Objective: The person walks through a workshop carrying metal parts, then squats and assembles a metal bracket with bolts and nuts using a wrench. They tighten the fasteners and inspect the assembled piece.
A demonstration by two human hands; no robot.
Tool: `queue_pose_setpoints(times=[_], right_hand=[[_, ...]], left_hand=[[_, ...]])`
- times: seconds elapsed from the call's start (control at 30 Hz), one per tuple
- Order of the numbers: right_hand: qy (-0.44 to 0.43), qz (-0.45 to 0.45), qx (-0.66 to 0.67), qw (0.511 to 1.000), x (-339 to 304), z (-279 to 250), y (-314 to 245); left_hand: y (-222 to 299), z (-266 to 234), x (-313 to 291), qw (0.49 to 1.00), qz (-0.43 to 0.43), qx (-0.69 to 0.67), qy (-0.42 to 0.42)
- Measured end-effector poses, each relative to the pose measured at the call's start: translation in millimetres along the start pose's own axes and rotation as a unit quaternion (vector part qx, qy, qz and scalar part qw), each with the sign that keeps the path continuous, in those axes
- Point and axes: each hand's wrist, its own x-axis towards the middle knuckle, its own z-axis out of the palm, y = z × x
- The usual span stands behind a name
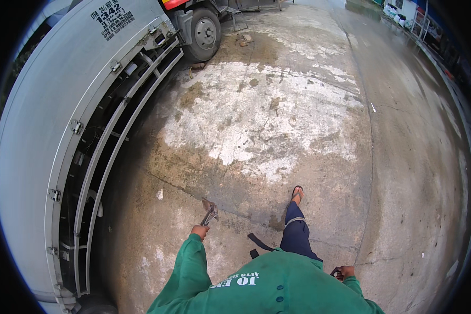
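My left hand (200, 231) reaches forward at the end of a green sleeve, its fingers closed round a grey metal tool (210, 215). The tool's far end looks forked or jawed, with something brownish by it; its exact kind is too small to tell. Low on the right, beside my hip, my right hand (345, 272) is closed. A small dark thing (335, 271) sticks out of its fingers, and I cannot make out what it is. One foot in a dark sandal (297, 192) is out in front on the concrete.
A grey box truck (47, 136) stands along my left, with metal side rails (115, 146) low on it and a wheel (204, 34) ahead. Stained, patchy concrete (267, 115) spreads before me. Several small loose pieces (244, 39) lie near the wheel. Wet ground (418, 172) runs along the right.
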Motion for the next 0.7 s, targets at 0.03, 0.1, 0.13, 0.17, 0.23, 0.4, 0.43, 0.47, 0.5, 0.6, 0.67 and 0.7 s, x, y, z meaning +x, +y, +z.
queue_pose_setpoints(times=[0.03,0.1,0.13,0.17,0.23,0.4,0.43,0.47,0.5,0.6,0.67,0.7], right_hand=[[-0.002,-0.030,0.002,1.000,12,2,-65],[-0.016,-0.070,0.007,0.997,36,8,-189],[0.000,-0.080,-0.034,0.996,39,19,-264],[0.024,-0.112,-0.054,0.992,39,25,-336],[0.048,-0.176,-0.110,0.977,27,32,-490],[0.130,-0.432,-0.230,0.862,1,39,-866],[0.195,-0.499,-0.247,0.807,21,8,-934],[0.203,-0.528,-0.260,0.783,15,35,-993],[0.212,-0.554,-0.271,0.758,6,55,-1052],[0.213,-0.530,-0.264,0.777,5,94,-1196],[0.140,-0.423,-0.252,0.859,18,111,-1253],[0.094,-0.362,-0.254,0.892,26,120,-1266]], left_hand=[[46,6,22,0.998,0.051,-0.020,0.023],[114,23,61,0.998,0.028,-0.051,0.012],[155,24,80,0.998,0.021,-0.063,0.012],[188,34,90,0.998,-0.016,-0.062,0.002],[236,51,100,0.997,-0.078,-0.003,-0.017],[363,92,140,0.944,-0.050,0.255,-0.201],[422,127,170,0.943,-0.037,0.241,-0.224],[448,129,184,0.949,-0.061,0.223,-0.217],[477,132,202,0.952,-0.080,0.208,-0.209],[605,146,287,0.952,-0.069,0.216,-0.204],[697,140,337,0.944,-0.038,0.255,-0.207],[742,132,358,0.936,-0.017,0.285,-0.205]])
